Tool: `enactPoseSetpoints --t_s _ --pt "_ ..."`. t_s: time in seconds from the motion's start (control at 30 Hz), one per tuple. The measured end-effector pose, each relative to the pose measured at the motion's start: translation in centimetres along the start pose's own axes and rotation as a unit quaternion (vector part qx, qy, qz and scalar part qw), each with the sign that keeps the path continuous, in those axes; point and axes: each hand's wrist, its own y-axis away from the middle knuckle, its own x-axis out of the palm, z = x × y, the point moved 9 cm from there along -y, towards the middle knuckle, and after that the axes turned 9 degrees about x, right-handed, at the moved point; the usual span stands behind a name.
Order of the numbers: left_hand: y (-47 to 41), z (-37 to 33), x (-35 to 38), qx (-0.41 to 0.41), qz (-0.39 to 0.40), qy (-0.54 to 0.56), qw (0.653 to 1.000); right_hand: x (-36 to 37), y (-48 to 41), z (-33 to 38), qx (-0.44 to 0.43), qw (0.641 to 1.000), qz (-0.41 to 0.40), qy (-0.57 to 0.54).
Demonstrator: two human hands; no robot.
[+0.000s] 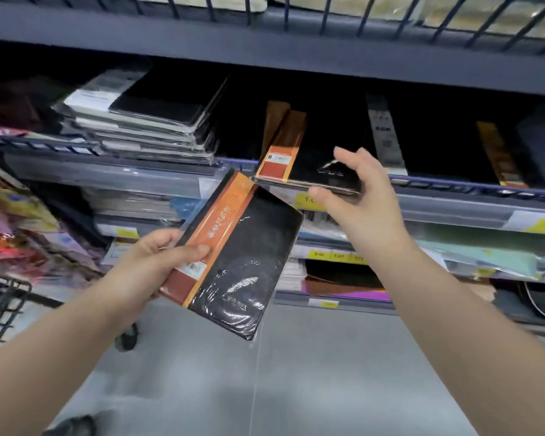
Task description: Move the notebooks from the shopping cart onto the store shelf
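In left hand (pixel 145 262), notebook (pixel 233 265), right hand (pixel 356 196) apart

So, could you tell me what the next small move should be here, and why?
Probably the right hand should nudge the notebook on the shelf edge further back. It juts past the shelf rail, and the open fingers are around its near corner without clearly gripping. The left hand holds a second notebook, which needs room on top.
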Motion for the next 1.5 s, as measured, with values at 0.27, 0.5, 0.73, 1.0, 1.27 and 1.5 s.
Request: enactPoseSetpoints --t_s 0.27,0.5,0.73,1.0,1.27,1.5 --pt "-0.4 -0.7 0.2 0.036 0.026 0.052 0.998 0.8 -2.2 1.6 -0.136 0.964 -0.132 0.188" --pt "0.5 -0.1 0.3 0.032 0.047 0.081 0.995 1.7 -1.9 1.7 -0.158 0.932 -0.169 0.278" --pt "2.4 -1.7 2.3 0.062 0.064 0.088 0.992 -0.2 3.0 -1.5 0.033 0.998 -0.047 0.020" --pt "2.2 -4.8 6.7 0.093 0.010 0.091 0.991 1.6 8.6 -2.2 0.130 0.976 0.144 -0.096" --pt "-0.7 -6.9 9.1 0.134 -0.009 -0.031 0.990 -0.5 7.8 -2.8 0.154 0.976 0.074 -0.137" --pt "-2.6 -5.8 7.3 0.281 0.009 -0.530 0.800 -1.4 3.0 -1.4 0.150 0.963 0.047 -0.219"
